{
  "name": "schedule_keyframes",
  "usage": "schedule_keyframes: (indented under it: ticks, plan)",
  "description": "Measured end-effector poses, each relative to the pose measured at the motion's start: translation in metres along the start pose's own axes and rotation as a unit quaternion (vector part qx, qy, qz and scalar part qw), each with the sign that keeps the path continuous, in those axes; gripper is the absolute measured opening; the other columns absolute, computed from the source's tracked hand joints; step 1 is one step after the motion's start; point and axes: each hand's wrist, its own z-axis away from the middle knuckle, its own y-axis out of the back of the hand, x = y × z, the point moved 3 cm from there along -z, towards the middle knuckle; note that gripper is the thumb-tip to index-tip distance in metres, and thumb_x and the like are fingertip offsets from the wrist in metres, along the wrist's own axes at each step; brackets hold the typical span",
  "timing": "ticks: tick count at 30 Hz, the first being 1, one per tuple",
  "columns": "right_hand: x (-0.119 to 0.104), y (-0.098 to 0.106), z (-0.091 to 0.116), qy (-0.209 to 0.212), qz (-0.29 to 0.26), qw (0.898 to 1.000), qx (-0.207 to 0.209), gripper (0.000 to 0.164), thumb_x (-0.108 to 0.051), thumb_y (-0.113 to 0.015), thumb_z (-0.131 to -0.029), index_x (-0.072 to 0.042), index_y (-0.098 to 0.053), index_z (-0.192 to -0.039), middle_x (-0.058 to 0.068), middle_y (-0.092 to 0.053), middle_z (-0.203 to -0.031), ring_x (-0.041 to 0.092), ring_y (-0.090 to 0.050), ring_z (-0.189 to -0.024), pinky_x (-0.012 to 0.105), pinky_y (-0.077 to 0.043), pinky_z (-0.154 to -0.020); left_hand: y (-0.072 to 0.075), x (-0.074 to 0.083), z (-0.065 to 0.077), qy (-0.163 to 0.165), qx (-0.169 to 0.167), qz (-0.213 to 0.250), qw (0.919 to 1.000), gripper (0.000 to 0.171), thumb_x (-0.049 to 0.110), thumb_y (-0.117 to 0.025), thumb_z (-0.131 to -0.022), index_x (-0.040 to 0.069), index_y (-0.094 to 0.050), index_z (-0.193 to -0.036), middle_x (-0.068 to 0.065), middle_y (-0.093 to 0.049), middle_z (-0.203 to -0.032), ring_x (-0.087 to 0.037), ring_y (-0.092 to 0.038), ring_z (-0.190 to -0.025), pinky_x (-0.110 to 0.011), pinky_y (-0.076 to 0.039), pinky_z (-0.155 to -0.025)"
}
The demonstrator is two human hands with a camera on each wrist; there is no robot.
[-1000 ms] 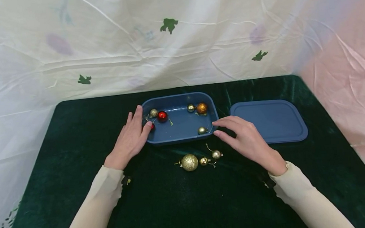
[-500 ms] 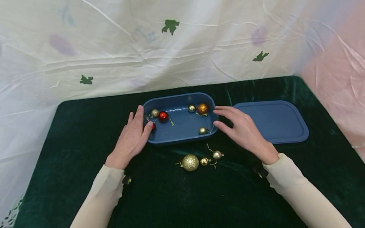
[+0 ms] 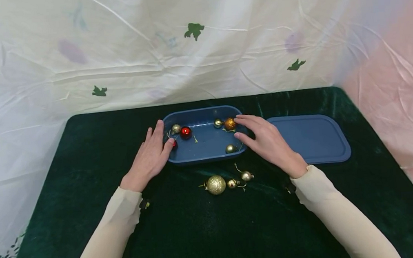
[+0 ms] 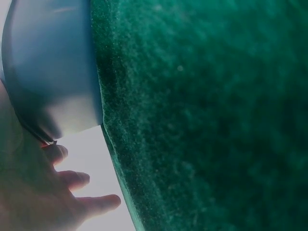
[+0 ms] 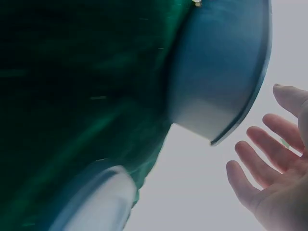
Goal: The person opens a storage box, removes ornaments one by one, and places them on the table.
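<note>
A blue open box (image 3: 204,149) holds several small Christmas baubles. My left hand (image 3: 146,161) rests on its left end, fingers straight, thumb lying over the rim. That thumb partly covers a red bauble (image 3: 175,145); a shinier red bauble (image 3: 186,133) and a pale glittery one (image 3: 175,128) are close by. Over the box's right end my right hand (image 3: 268,142) hovers with relaxed fingers and nothing in them. Its fingertips come right beside an orange bauble (image 3: 230,124). A gold bauble (image 3: 218,123) sits left of that, and a pale gold one (image 3: 230,148) nearer the front.
In front of the box lie a large glittery gold bauble (image 3: 216,185), a small gold one (image 3: 232,184) and a pale one (image 3: 246,176) with a string loop. The flat blue lid (image 3: 312,140) lies to the right on the green velvet cloth (image 3: 201,236).
My right hand has moved left and slightly away from me, from the box's front right corner to over its right end. The left hand has stayed on the box.
</note>
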Motion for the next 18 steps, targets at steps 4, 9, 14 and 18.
schedule_keyframes:
  ticks: [4, 9, 14, 18]
  plan:
    - [-0.014, 0.0, -0.015, 0.028, 0.011, 0.999, -0.01, 0.048, -0.03, -0.071, -0.101, -0.006, -0.063, -0.141, 0.012, -0.056, -0.15, 0.033, -0.052, -0.138, 0.056, -0.042, -0.112, 0.0, 0.0, 0.0, -0.001, 0.003, -0.001, 1.0, 0.076, 0.049, -0.031, -0.111, 0.014, 0.005, -0.167, -0.01, 0.001, -0.174, -0.041, 0.0, -0.158, -0.069, -0.014, -0.12]
    - [-0.032, -0.004, -0.032, 0.051, 0.026, 0.997, -0.053, 0.053, -0.034, -0.07, -0.101, -0.008, -0.059, -0.146, 0.012, -0.052, -0.154, 0.032, -0.048, -0.142, 0.054, -0.039, -0.115, -0.001, 0.001, 0.0, -0.003, 0.006, -0.001, 1.0, 0.075, 0.049, -0.032, -0.111, 0.013, 0.004, -0.167, -0.01, 0.001, -0.174, -0.041, -0.001, -0.158, -0.069, -0.014, -0.12]
    - [-0.046, -0.011, -0.047, 0.071, 0.043, 0.991, -0.103, 0.059, -0.038, -0.068, -0.101, -0.008, -0.054, -0.151, 0.013, -0.048, -0.157, 0.03, -0.043, -0.146, 0.052, -0.035, -0.118, -0.002, 0.0, 0.0, -0.005, 0.01, -0.003, 0.9999, 0.076, 0.048, -0.032, -0.111, 0.013, 0.004, -0.167, -0.01, 0.0, -0.174, -0.041, -0.001, -0.158, -0.068, -0.015, -0.12]
    - [-0.052, -0.021, -0.057, 0.083, 0.057, 0.985, -0.141, 0.063, -0.041, -0.066, -0.102, -0.009, -0.05, -0.154, 0.012, -0.045, -0.16, 0.029, -0.039, -0.15, 0.051, -0.032, -0.121, -0.003, -0.001, 0.0, -0.004, 0.012, -0.003, 0.9999, 0.076, 0.048, -0.033, -0.111, 0.013, 0.004, -0.167, -0.01, -0.001, -0.174, -0.04, -0.001, -0.158, -0.068, -0.015, -0.12]
